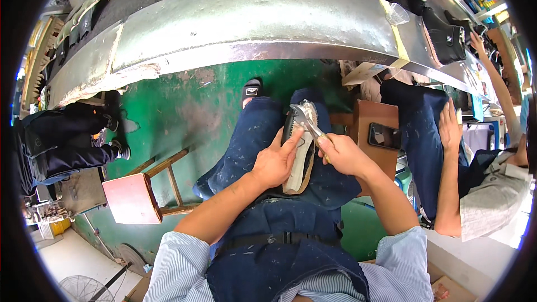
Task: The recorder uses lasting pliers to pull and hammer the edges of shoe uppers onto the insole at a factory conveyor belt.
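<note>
A dark shoe upper stretched over a last [297,169] lies bottom up on my lap, its pale underside showing and its toe pointing away from me. My left hand [275,160] is closed around its left side, the forefinger and thumb reaching toward the front part. In my closed right hand [340,152] is a pair of metal pincers [311,125], their curved head against the upper's edge near the toe. Whether the jaws grip the edge is too small to tell. A blue apron [285,221] covers my lap beneath the shoe.
Ahead runs a long metal-edged bench [251,19] with black boots [444,36] at its right. Beside my right leg stands a brown box [377,113] with a phone [384,136] on it. A wooden stool [133,198] is at left. Co-workers sit on both sides, one hand [449,126] nearby.
</note>
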Available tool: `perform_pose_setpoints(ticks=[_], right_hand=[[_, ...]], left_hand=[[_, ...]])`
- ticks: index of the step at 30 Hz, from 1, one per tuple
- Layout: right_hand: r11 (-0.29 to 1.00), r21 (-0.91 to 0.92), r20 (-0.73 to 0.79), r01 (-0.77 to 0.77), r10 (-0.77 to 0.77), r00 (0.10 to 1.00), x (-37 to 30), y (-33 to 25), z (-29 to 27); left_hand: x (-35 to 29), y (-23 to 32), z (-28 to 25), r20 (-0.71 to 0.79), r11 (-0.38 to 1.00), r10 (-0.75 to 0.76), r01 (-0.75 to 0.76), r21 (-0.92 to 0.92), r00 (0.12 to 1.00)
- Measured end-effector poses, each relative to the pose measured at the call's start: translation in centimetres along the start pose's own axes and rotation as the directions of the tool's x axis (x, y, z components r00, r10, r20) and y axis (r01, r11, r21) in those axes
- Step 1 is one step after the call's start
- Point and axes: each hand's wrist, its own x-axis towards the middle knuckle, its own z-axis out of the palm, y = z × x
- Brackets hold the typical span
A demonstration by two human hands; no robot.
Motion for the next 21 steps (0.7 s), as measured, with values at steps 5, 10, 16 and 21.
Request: perform_pose_setpoints(ticks=[5,10,16,21], right_hand=[[0.982,-0.150,-0.068,0.117,-0.128,0.989,-1.9,0.1,2.0],[0.948,-0.317,0.043,-0.031,0.047,0.998,-4.0,-0.6,2.6],[0.936,-0.351,-0.021,-0.009,0.002,1.000,-5.0,0.7,4.0],[0.953,-0.290,-0.042,0.091,-0.108,0.993,-6.4,0.7,4.4]], left_hand=[[-0.5,0.4,0.5,0.033,0.937,-0.336,0.338,-0.093,0.941],[-0.3,-0.1,0.0,0.194,0.904,-0.364,0.396,-0.163,0.911],[-2.7,-3.1,0.1,0.388,0.732,-0.089,0.325,-0.600,0.917],[-4.0,-3.7,1.3,0.411,0.699,-0.087,0.350,-0.624,0.907]])
